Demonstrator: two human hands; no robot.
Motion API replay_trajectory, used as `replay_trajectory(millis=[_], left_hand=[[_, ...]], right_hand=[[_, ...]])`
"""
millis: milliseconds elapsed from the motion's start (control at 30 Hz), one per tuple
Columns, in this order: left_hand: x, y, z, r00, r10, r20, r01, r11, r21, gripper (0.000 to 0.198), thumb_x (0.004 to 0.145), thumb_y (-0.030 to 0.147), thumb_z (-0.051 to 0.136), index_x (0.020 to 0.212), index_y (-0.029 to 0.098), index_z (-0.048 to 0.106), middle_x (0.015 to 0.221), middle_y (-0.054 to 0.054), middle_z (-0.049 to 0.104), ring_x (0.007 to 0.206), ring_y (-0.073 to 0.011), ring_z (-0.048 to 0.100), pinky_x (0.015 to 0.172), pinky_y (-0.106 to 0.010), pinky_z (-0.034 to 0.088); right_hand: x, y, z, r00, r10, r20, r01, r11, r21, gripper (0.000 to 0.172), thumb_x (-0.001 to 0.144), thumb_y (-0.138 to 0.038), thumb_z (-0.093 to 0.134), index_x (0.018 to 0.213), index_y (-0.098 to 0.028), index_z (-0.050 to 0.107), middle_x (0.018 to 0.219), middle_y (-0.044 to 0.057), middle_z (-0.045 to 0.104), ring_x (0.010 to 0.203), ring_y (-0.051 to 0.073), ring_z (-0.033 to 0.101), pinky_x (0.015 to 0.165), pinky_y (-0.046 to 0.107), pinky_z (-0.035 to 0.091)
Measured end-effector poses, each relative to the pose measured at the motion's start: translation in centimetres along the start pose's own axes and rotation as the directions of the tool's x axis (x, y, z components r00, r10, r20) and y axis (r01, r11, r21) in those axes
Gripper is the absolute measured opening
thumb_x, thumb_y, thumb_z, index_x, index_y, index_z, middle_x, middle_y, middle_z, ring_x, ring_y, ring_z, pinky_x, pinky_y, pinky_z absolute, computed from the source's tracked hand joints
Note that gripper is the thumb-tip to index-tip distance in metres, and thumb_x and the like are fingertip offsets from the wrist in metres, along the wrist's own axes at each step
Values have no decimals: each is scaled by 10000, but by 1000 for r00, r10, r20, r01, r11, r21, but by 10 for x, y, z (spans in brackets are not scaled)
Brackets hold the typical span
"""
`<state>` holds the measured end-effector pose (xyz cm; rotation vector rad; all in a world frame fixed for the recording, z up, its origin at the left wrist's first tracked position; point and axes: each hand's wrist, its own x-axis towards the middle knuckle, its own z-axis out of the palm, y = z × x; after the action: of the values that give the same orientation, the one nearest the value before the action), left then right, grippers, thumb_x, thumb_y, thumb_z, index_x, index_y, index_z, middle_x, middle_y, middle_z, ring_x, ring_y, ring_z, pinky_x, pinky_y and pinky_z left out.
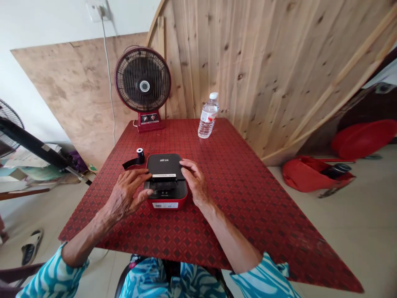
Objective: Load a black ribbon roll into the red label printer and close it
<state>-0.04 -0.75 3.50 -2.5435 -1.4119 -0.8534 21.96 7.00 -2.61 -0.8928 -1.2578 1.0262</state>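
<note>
A small red and black printer [164, 165], perhaps for labels or receipts, sits on the red patterned table. Its black lid has white lettering and a white strip along the front edge; a dark gap shows beneath that edge. My left hand [128, 190] is at the printer's left side, fingers stretched towards the lid's edge and thumb near the front panel. On the other side, my right hand [196, 180] has its fingertips at the lid's right edge, fingers apart. Behind my left hand stands a small black roll [140, 156] with a white core, its loose end trailing left.
A red table fan [143, 85] stands at the table's back left. Further right is a clear water bottle [208, 116] with a white cap. The patterned table [248, 215] backs onto wooden boards. A red bag [305, 174] lies on the floor at right.
</note>
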Motion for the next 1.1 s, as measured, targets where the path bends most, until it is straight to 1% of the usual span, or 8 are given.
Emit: replay_trajectory(millis=[233,367,433,533,600,667,967,1100], left_hand=[[-8,-4,11,999,38,-6,-38,999,1,460,968,476,413,1254,150,566,1256,-165,592,1113,-288,554,921,-444,411],[-9,-5,12,995,-102,15,103,971,-215,394,975,431,417,1225,201,616,1278,-132,589,1139,-266,561,953,-424,424],[-8,-7,15,963,-270,27,256,870,-422,351,965,412,444,1158,207,653,1264,-113,599,1176,-257,551,982,-404,428],[-5,-9,20,823,-547,156,489,541,-684,391,863,444,604,1155,186,624,1194,-108,638,1124,-271,588,929,-395,475],[-2,-12,22,733,-610,300,582,333,-742,524,763,455,706,1187,172,587,1134,-106,668,1032,-274,626,872,-391,500],[3,-15,22,692,-600,402,626,221,-748,575,706,432,752,1186,166,579,1087,-97,684,993,-267,637,860,-384,499],[12,-23,15,634,-515,577,694,48,-719,610,667,335,781,1223,202,568,1144,-88,648,977,-252,628,758,-324,488],[10,-21,17,644,-498,581,694,60,-717,621,683,344,769,1250,202,556,1118,-82,656,973,-250,620,800,-338,474]], right_hand=[[0,2,-6,996,-52,67,55,997,-56,266,841,-336,544,1080,-277,646,1254,42,566,1214,212,503,1048,406,411],[-3,5,-4,996,-61,59,63,997,-38,294,865,-353,527,1134,-287,624,1269,39,574,1215,213,507,1055,411,405],[-5,11,-2,999,-27,29,27,1000,-1,328,876,-394,516,1173,-284,602,1279,41,585,1205,214,523,1058,415,401],[-7,24,2,997,79,-13,-78,994,77,413,894,-486,461,1230,-268,561,1249,54,623,1161,221,567,1033,427,421],[-7,32,3,991,129,-21,-127,987,95,447,896,-516,438,1243,-261,556,1243,59,633,1157,225,576,1028,430,424],[-7,36,3,991,132,-32,-130,990,60,431,893,-508,449,1221,-261,579,1261,56,625,1187,229,558,1052,432,400],[-7,32,1,995,96,-27,-96,995,-11,380,882,-447,457,1166,-257,624,1238,49,637,1186,234,556,1058,437,394],[-9,35,2,995,97,-35,-97,995,0,362,887,-433,461,1166,-265,619,1232,44,638,1181,236,559,1049,443,399]])
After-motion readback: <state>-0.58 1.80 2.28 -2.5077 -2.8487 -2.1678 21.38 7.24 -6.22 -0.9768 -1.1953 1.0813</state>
